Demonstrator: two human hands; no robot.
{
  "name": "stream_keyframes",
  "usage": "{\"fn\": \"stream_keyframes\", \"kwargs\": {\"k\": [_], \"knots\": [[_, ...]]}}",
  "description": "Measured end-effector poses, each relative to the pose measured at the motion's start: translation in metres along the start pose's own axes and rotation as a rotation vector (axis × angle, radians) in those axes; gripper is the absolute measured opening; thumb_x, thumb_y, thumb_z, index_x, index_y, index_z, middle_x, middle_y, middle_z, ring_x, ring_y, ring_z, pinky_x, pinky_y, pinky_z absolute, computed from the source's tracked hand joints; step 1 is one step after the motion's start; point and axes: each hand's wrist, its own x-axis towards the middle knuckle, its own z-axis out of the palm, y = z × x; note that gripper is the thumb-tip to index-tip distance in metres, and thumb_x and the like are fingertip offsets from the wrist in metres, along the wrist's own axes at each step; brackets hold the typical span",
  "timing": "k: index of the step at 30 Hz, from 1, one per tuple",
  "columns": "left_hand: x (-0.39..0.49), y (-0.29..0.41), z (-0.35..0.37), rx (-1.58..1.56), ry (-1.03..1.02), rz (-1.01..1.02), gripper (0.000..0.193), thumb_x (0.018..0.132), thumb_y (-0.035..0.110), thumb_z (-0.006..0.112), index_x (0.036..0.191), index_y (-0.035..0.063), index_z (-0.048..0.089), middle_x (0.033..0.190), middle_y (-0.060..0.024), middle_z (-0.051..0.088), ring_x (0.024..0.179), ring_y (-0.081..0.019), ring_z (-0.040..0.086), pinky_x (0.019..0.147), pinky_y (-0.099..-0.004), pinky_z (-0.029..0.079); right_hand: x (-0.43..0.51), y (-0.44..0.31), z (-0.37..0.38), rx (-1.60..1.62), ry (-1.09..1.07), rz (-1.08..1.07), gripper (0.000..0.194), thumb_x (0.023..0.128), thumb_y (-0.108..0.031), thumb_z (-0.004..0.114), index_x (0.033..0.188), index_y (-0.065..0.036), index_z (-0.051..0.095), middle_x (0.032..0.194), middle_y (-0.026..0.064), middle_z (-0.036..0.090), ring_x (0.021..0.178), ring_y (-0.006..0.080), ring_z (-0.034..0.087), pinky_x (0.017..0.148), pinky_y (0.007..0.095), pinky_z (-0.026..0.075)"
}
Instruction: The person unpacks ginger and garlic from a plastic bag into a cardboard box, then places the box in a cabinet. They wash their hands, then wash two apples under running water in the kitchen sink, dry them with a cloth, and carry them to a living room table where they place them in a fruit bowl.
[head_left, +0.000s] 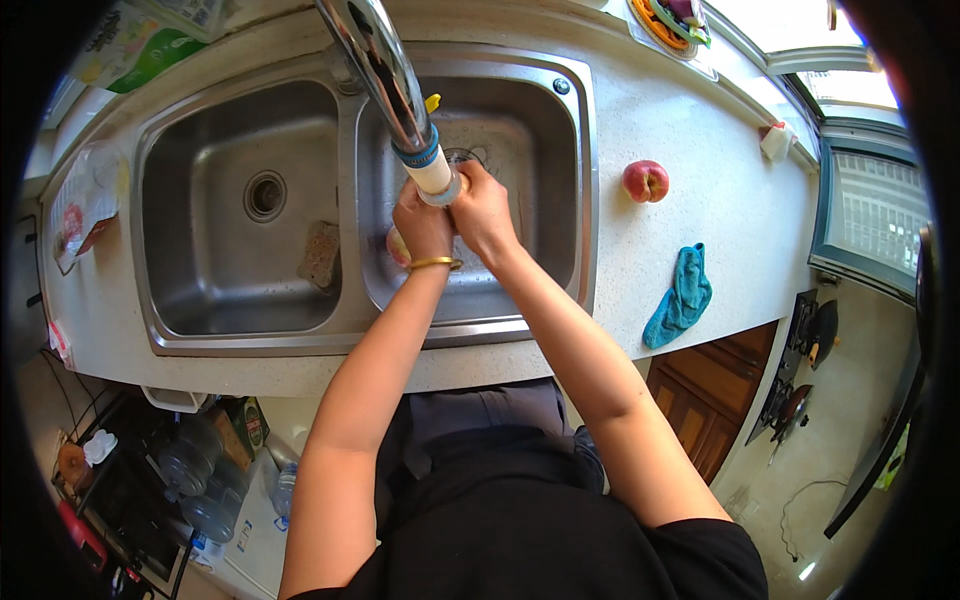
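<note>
Both hands are together over the right basin of a steel double sink, under the filter-tipped end of a chrome faucet. My left hand, with a gold bangle at the wrist, is curled close against my right hand. The faucet tip and the backs of the hands cover whatever may be between the fingers. A red and yellow peach lies in the basin, partly hidden behind my left hand. To the right of the sink, another red peach rests on the white counter.
A teal cloth lies near the counter's front edge. In the left basin is a brown sponge. A plastic package stands left of the sink. The open window sash juts in at right.
</note>
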Motion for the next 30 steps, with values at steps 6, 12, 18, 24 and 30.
{"fn": "stream_keyframes", "kwargs": {"k": [6, 12, 18, 24, 30], "knots": [[0.000, 0.020, 0.004, 0.118, -0.058, 0.088, 0.019, 0.082, 0.008, 0.066, 0.099, 0.0012, 0.070, 0.095, -0.0156, 0.072, 0.085, -0.0226, 0.069, 0.076, -0.0331, 0.052, -0.009, 0.007, 0.009, 0.248, 0.067, 0.049, 0.036, 0.090, -0.032, 0.057, 0.104, 0.002, 0.059, 0.089, 0.0148, 0.065, 0.081, 0.0209, 0.061, 0.071, 0.0350, 0.049], [0.000, 0.044, -0.012, 0.401, -0.387, 0.675, 0.021, 0.088, 0.010, 0.057, 0.103, 0.0035, 0.070, 0.096, -0.0154, 0.070, 0.089, -0.0315, 0.068, 0.080, -0.0346, 0.052, -0.010, -0.018, -0.017, 0.830, -0.266, 0.646, 0.042, 0.095, -0.048, 0.050, 0.094, -0.008, 0.064, 0.077, 0.0020, 0.062, 0.064, 0.0124, 0.056, 0.055, 0.0285, 0.044], [-0.008, 0.034, 0.010, 0.140, -0.104, 0.197, 0.024, 0.083, 0.003, 0.061, 0.106, -0.0015, 0.069, 0.100, -0.0107, 0.071, 0.087, -0.0171, 0.066, 0.083, -0.0316, 0.052, 0.003, 0.022, 0.005, 0.357, 0.009, 0.192, 0.044, 0.092, -0.043, 0.054, 0.091, 0.000, 0.064, 0.077, 0.0082, 0.065, 0.072, 0.0134, 0.060, 0.064, 0.0295, 0.048], [0.004, 0.014, 0.008, 0.035, 0.029, 0.033, 0.022, 0.080, 0.002, 0.064, 0.101, -0.0035, 0.069, 0.090, -0.0072, 0.070, 0.081, -0.0147, 0.064, 0.079, -0.0306, 0.052, -0.015, 0.016, 0.007, -0.095, 0.237, -0.298, 0.040, 0.090, -0.040, 0.054, 0.096, -0.001, 0.062, 0.087, 0.0160, 0.067, 0.079, 0.0236, 0.064, 0.075, 0.0371, 0.050], [0.002, 0.018, -0.011, 0.414, -0.273, 0.436, 0.024, 0.084, 0.009, 0.061, 0.106, -0.0009, 0.063, 0.097, -0.0216, 0.066, 0.095, -0.0409, 0.062, 0.084, -0.0425, 0.049, 0.002, 0.025, -0.008, 0.359, -0.252, 0.358, 0.050, 0.095, -0.049, 0.038, 0.099, -0.004, 0.060, 0.078, 0.0127, 0.064, 0.063, 0.0230, 0.062, 0.058, 0.0335, 0.051]]}}
